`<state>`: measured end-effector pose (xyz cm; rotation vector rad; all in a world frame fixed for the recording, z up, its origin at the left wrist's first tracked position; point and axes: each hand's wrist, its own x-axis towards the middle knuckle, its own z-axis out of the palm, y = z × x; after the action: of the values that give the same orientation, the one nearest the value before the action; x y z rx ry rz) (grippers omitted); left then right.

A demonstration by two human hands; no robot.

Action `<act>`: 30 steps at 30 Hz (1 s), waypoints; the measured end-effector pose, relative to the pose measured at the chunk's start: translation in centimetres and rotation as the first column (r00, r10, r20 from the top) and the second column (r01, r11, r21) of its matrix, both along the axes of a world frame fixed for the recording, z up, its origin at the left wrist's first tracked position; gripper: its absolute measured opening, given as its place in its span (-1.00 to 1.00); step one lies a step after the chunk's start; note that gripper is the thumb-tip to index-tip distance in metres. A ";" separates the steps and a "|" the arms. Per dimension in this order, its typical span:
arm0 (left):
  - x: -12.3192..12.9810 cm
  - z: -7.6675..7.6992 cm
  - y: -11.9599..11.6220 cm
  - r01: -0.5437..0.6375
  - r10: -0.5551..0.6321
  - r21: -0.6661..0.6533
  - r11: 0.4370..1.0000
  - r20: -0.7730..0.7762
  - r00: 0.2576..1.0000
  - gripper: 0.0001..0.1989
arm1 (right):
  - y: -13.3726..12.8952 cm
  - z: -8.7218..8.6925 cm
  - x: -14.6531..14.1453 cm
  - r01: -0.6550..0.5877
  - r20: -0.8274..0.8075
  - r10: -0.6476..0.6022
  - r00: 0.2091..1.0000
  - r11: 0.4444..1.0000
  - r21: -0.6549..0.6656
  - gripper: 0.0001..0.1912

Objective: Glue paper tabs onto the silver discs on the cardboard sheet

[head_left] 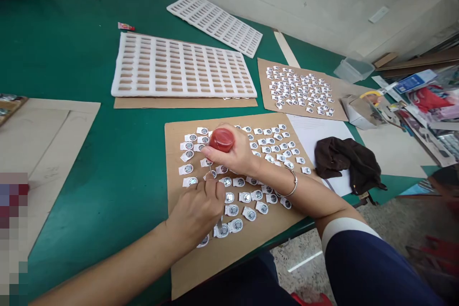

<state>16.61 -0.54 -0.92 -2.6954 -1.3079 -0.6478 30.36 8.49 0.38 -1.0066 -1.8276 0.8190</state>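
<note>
Wrapped in my right hand (234, 153) is a red-handled tool (222, 139), round end up, its thin tip pointing down at a small white piece with a silver disc (213, 173). Just below, my left hand (201, 201) has its fingers closed and lowered to that same piece. A thin metal tool (220, 223) pokes out under the left hand; its front end is hidden. Several similar white pieces with round metal discs lie in loose rows on a brown cardboard sheet (193, 267) beneath both hands. My forearms cover some of them.
A white slotted foam tray (152, 93) lies behind the cardboard, with a second slotted tray (215, 23) farther back. Another cardboard sheet (267, 98) at right carries several more pieces. A dark brown cloth (340, 160), white paper (304, 129) and a clear plastic box (353, 68) are rightward.
</note>
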 end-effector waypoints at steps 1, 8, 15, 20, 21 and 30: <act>0.0 0.0 0.0 0.014 -0.011 0.058 0.998 -0.044 0.999 -0.71 | 0.0 -0.2 0.0 -0.002 0.002 0.002 1.000 1.000 0.021 -0.73; 0.1 0.0 -0.1 0.063 -0.022 0.217 0.974 -0.190 0.982 -0.69 | -0.1 -0.5 0.1 0.016 0.054 -0.016 0.998 1.000 0.004 -0.71; 0.1 -0.2 0.0 0.075 -0.031 0.224 0.972 -0.194 0.981 -0.74 | -0.1 -0.6 0.2 0.000 0.058 -0.001 0.998 1.000 0.017 -0.71; 0.1 -0.1 0.1 0.076 -0.026 0.235 0.969 -0.209 0.978 -0.70 | -0.1 -0.5 0.2 0.005 0.083 -0.003 0.997 1.000 -0.021 -0.72; 0.1 0.0 0.1 0.075 -0.024 0.236 0.969 -0.211 0.977 -0.70 | -0.1 -0.5 0.2 0.010 0.083 -0.009 0.997 1.000 -0.018 -0.71; 0.1 -0.1 0.0 0.087 -0.044 0.227 0.970 -0.187 0.981 -0.73 | 0.0 -0.6 0.1 0.023 0.057 -0.022 0.998 1.000 -0.017 -0.73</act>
<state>16.70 -0.53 -1.04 -2.5452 -1.0328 -0.5120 30.51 8.44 -0.21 -1.0692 -1.8568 0.8017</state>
